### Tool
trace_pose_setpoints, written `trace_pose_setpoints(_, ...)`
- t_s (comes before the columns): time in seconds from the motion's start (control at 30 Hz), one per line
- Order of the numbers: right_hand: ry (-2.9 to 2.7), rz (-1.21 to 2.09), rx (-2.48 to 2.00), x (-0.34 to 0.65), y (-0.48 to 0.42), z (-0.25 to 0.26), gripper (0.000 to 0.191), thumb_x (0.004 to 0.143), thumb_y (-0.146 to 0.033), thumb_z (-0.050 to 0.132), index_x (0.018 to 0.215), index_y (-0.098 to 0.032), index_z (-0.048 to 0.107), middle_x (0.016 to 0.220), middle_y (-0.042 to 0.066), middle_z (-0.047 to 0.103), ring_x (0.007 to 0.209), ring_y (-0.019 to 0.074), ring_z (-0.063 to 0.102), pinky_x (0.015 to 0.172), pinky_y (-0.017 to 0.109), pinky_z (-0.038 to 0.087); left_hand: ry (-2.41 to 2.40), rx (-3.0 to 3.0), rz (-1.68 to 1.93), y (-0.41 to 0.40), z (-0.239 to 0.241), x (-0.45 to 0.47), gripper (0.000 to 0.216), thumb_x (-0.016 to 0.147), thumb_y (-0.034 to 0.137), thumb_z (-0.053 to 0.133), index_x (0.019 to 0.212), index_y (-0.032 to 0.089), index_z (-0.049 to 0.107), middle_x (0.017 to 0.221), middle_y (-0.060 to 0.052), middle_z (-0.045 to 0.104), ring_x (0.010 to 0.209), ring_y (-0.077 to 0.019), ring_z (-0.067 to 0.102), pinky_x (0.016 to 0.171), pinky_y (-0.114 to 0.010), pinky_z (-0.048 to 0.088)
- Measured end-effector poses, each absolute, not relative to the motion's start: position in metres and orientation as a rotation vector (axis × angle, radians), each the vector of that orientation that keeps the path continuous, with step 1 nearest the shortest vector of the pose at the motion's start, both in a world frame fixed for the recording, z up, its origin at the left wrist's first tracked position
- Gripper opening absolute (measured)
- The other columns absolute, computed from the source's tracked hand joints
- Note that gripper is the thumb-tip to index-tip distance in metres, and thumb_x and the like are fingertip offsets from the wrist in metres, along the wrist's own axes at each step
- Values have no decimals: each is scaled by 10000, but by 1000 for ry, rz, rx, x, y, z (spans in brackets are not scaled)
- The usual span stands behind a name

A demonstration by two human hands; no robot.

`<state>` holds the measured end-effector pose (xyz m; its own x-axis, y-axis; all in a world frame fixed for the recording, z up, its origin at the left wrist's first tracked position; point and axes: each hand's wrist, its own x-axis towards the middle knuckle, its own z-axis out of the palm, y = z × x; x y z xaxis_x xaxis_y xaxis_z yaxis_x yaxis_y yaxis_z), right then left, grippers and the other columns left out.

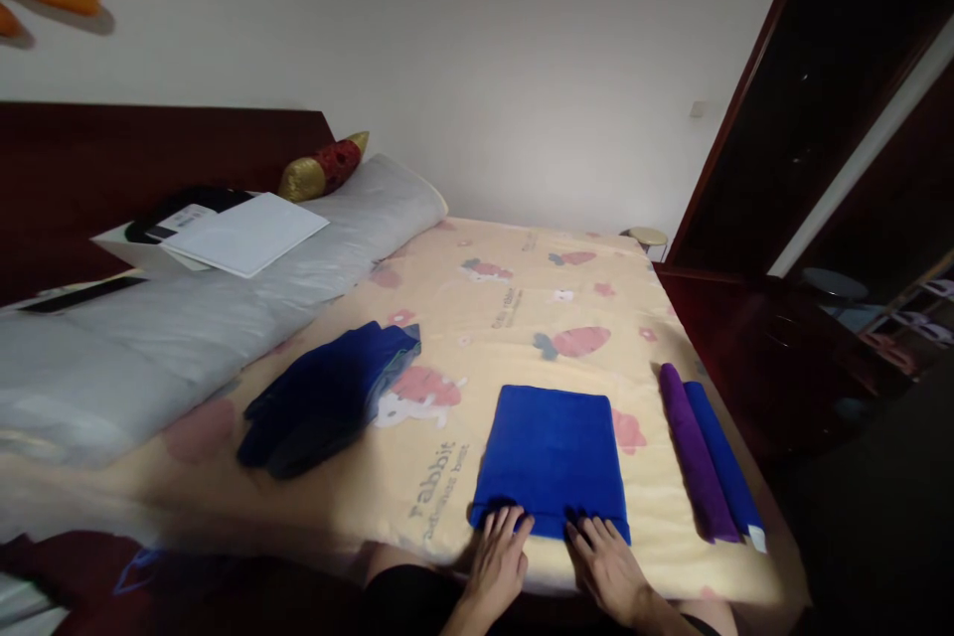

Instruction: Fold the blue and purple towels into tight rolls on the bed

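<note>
A blue towel (556, 447), folded into a near square, lies flat on the bed in front of me. Along its near edge a narrow strip is turned over. My left hand (501, 552) holds the left part of that strip, fingers bent over it. At the right part, my right hand (605, 556) has its fingers closed on the same strip. To the right, a rolled purple towel (695, 457) lies beside a rolled blue towel (722, 457) with a white tag at its near end. Some crumpled dark blue cloth (328, 402) rests to the left.
The bed has a yellow rabbit-and-carrot sheet (439, 318). A long grey pillow or folded quilt (224, 303) lies by the dark headboard (149, 144), with a white box (245, 231) on top and a red-and-gold cushion (324, 169) behind. A round stool (647, 237) stands beyond the far corner.
</note>
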<state>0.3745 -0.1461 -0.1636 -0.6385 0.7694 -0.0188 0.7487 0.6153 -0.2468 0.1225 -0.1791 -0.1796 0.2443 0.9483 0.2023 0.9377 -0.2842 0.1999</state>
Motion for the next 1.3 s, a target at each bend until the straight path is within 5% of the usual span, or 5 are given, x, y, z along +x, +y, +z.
trace_pose_setpoints(0.4, -2615, 359, -1476, 372, -117, -143, 319, 827, -153, 442, 1052, -218, 658, 1113, 70, 654, 1068, 263, 557, 994, 421, 354, 1885, 2230, 371, -144, -136, 96, 439, 727, 8, 416, 1003, 263, 643, 1104, -20, 643, 1065, -193, 559, 962, -356, 410)
trace_pose_setpoints(0.6, -2472, 366, -1630, 356, -100, -131, 357, 698, -115, 473, 992, -183, 662, 1027, 92, 655, 1037, 276, 555, 947, 402, 381, 2112, 2095, 304, -124, -149, 106, 447, 741, 42, 453, 1115, 211, 631, 1198, -66, 648, 1214, -240, 507, 1060, -440, 315)
trace_pose_setpoints(0.87, -2281, 252, -1335, 287, -116, -167, 337, 840, -126, 473, 1137, -218, 603, 1040, 69, 638, 934, 214, 574, 836, 352, 449, 1996, 2292, 797, -121, -183, 161, 393, 844, 86, 362, 1092, 215, 638, 1170, -59, 647, 1145, -203, 558, 1003, -369, 431)
trace_pose_setpoints(1.07, -2493, 208, -1188, 368, -108, -181, 512, 949, -187, 379, 1452, -278, 349, 1419, 41, 487, 1254, 186, 488, 1050, 345, 379, 2010, 2333, 777, -122, -176, 99, 338, 957, 221, 329, 1082, 245, 642, 1063, -38, 654, 1028, -180, 588, 917, -344, 457)
trace_pose_setpoints(1.3, -2441, -155, -1203, 384, -107, -193, 516, 955, -306, 437, 1450, -182, 366, 1421, 86, 469, 1285, 241, 472, 1081, 398, 380, 2446, 2213, 789, -131, -178, 93, 332, 954, 215, 363, 1076, 218, 671, 1098, -74, 668, 1082, -230, 573, 963, -415, 407)
